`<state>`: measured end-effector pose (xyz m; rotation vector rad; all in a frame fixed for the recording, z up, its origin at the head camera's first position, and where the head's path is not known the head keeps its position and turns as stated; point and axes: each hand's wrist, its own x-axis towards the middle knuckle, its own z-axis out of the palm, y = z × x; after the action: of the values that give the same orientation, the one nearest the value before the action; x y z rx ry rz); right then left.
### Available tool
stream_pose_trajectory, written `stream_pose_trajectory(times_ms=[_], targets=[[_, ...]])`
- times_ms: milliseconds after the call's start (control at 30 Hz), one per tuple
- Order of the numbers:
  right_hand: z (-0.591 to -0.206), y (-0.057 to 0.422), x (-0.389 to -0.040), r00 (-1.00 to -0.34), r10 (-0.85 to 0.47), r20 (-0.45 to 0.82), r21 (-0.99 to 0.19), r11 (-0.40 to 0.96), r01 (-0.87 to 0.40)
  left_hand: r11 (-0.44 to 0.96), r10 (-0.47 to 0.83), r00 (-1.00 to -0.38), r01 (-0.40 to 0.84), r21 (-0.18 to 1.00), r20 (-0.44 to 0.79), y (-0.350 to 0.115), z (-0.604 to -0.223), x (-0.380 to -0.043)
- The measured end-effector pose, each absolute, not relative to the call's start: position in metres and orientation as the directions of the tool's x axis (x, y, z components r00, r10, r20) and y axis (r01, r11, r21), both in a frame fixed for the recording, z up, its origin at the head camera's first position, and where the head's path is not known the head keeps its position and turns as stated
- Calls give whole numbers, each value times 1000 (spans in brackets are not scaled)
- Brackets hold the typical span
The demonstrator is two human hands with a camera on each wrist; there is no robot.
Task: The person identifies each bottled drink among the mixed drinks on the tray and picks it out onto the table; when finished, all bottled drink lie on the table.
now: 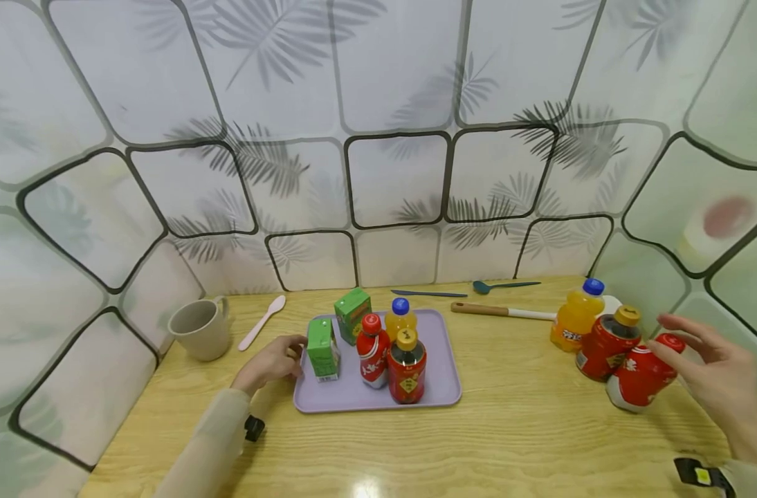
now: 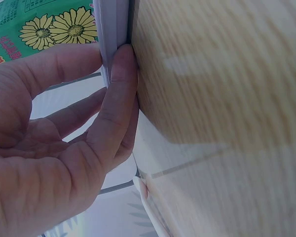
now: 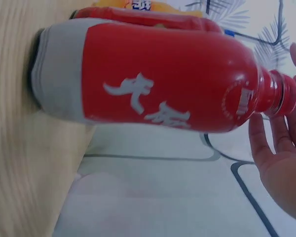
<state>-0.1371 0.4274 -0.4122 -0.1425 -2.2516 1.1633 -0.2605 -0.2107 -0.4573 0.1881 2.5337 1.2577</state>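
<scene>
My left hand [image 1: 275,361] pinches the left rim of a lilac tray [image 1: 437,353], thumb and fingers on either side of the edge in the left wrist view. On the tray stand two green drink cartons [image 1: 323,350], a red bottle [image 1: 373,353], an orange soda bottle [image 1: 401,317] and a dark drink bottle with a yellow cap [image 1: 407,370]. Over at the right, my right hand [image 1: 721,373] is spread around the red cap of another red-and-white bottle [image 3: 167,79], fingers extended close behind the cap. That bottle stands upright on the table.
Beside the right bottle stand a dark drink bottle [image 1: 609,344] and an orange soda bottle [image 1: 578,316]. A wooden-handled utensil [image 1: 484,309], a blue knife [image 1: 428,294] and a blue spoon [image 1: 487,286] lie at the back. A mug [image 1: 201,332] and pink spoon [image 1: 263,323] are left.
</scene>
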Motion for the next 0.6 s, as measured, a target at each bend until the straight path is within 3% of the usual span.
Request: stream_pose_trajectory(times_ms=[300,600], targets=[[-394,415,-146,-745,359,562,-760,580,-294,616,247,-946,-15,788,-211,-211,-458,-261],[-382,396,-158,-731,439,522,-815,509,-276,625,243,-947,-11,780,-208,-210,-458,-262]])
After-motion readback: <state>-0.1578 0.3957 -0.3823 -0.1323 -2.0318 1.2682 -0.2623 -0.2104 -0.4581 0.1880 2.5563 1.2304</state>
